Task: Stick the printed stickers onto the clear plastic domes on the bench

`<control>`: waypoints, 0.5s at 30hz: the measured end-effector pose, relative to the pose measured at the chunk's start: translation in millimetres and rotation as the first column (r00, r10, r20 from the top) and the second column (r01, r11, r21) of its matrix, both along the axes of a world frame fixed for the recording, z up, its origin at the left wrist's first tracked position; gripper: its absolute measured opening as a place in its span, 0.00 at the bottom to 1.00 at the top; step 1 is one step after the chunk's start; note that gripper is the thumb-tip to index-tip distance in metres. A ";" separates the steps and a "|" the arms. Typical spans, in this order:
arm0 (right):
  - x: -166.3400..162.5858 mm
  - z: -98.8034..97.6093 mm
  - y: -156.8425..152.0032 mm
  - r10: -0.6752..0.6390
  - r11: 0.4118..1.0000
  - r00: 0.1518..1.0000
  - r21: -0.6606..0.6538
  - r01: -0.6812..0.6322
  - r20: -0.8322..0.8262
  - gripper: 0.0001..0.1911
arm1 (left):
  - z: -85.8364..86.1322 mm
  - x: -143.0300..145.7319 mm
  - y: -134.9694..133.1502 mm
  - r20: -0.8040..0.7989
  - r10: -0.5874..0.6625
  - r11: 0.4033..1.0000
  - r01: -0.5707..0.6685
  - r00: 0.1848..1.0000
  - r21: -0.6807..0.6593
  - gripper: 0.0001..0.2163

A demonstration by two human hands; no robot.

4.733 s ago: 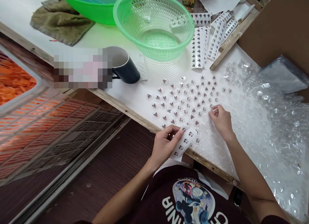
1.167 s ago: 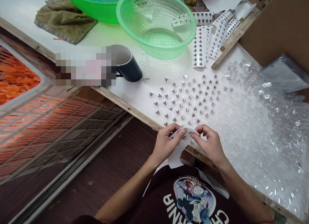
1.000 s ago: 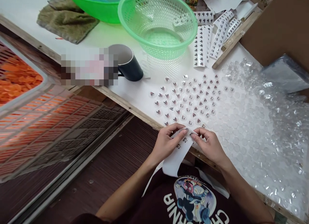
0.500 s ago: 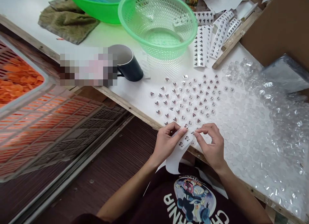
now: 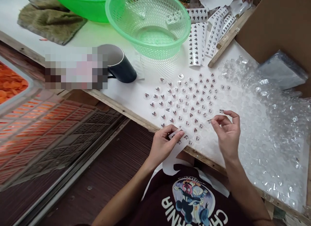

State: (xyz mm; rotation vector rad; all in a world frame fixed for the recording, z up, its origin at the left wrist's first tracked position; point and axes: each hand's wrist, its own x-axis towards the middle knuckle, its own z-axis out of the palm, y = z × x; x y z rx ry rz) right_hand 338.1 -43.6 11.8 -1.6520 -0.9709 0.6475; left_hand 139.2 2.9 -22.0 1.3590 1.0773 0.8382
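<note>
My left hand (image 5: 162, 142) pinches a strip of sticker backing paper (image 5: 175, 151) between thumb and fingers at the table's front edge. A few small printed stickers remain on the strip, and its lower end curls down towards my shirt. To the right, my right hand (image 5: 228, 135) hovers over the clear discs with thumb and index finger apart. One small sticker (image 5: 221, 111) clings to the index fingertip and another (image 5: 209, 121) to the thumb tip. Beyond my hands lie many clear round discs with stickers (image 5: 187, 103) on them. Plain clear discs (image 5: 245, 122) spread out on the right.
A dark mug (image 5: 125, 68) stands near the table edge, left of the stickered discs. Behind are a green perforated basket (image 5: 148, 46), a green basin (image 5: 82, 12), a brown cloth (image 5: 52, 21) and sticker sheets (image 5: 195, 46). A wooden strip (image 5: 224, 46) and plastic-wrapped pack (image 5: 283, 70) sit right.
My right hand has moved from the strip to the right and away from me, with stickers on its fingertips. My left hand still holds the strip. The view has shifted slightly.
</note>
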 end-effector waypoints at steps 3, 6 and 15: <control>24.0 -10.2 -12.8 0.023 0.987 0.998 -0.159 -0.013 0.063 0.21 | 0.2 -0.4 -0.2 0.011 0.001 1.000 -0.001 1.000 -0.001 0.13; 29.0 -22.7 -24.6 0.093 0.955 0.989 -0.293 -0.055 0.118 0.20 | -0.8 0.2 -0.1 0.026 0.003 1.000 -0.004 1.000 0.004 0.12; 10.6 -44.1 -24.5 0.207 0.942 0.871 -0.331 -0.055 0.445 0.15 | -4.6 -0.1 0.9 0.001 -0.003 1.000 0.003 1.000 0.008 0.13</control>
